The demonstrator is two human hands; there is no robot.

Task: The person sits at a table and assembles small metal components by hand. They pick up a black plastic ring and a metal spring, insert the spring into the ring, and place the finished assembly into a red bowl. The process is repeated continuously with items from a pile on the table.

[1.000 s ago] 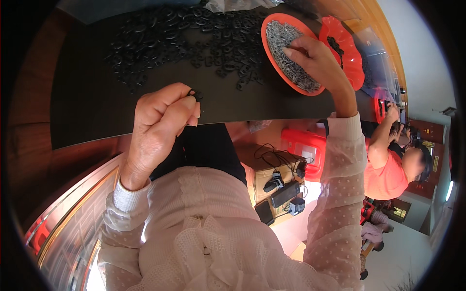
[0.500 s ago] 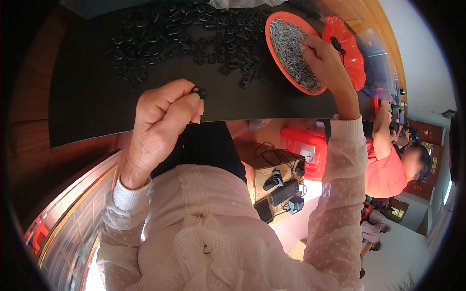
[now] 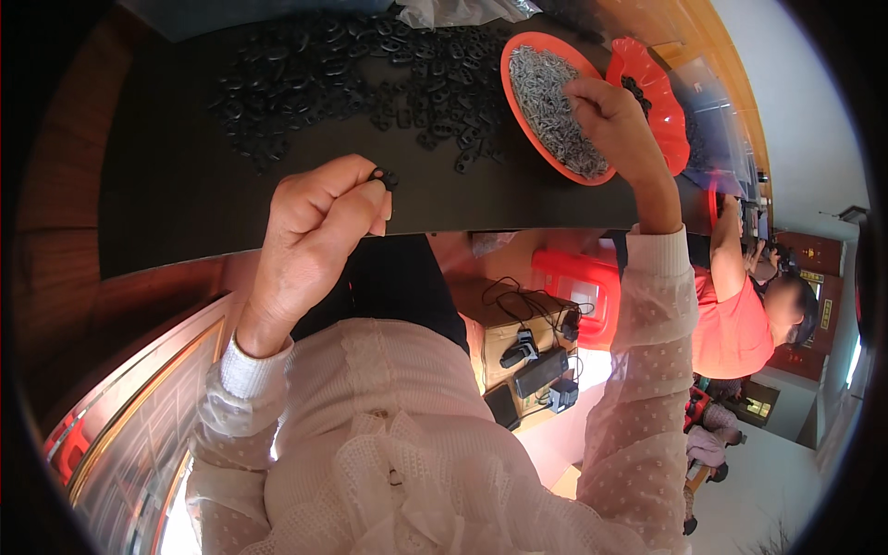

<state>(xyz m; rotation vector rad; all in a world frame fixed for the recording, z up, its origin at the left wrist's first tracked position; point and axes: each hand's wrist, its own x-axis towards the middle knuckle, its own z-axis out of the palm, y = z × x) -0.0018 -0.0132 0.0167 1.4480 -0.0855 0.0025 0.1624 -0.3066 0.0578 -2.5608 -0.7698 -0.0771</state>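
My left hand (image 3: 319, 222) is closed above the table's near edge. Between its thumb and forefinger is a small black plastic piece (image 3: 385, 178) with a hole in it. Over the right side of an orange bowl (image 3: 511, 88) hangs my right hand (image 3: 618, 125), thumb and fingers pressed together. Many small silver metal pins (image 3: 555, 111) fill that bowl. Whatever the right fingertips pinch, if anything, is hidden. Loose black pieces (image 3: 305, 79) like the held one are spread across the far part of the dark table (image 3: 185, 213).
Right of the bowl stands a red scalloped dish (image 3: 668, 129) with dark pieces in it, beside a clear plastic bin (image 3: 726, 120). Below the table, a cardboard box (image 3: 495, 347) carries chargers and cables, near a red container (image 3: 606, 301). A person in red (image 3: 731, 324) works at the right.
My right hand stays at the bowl, its fingers slightly shifted left over the pins. The left hand keeps its pinch on the black piece, which looks a little turned.
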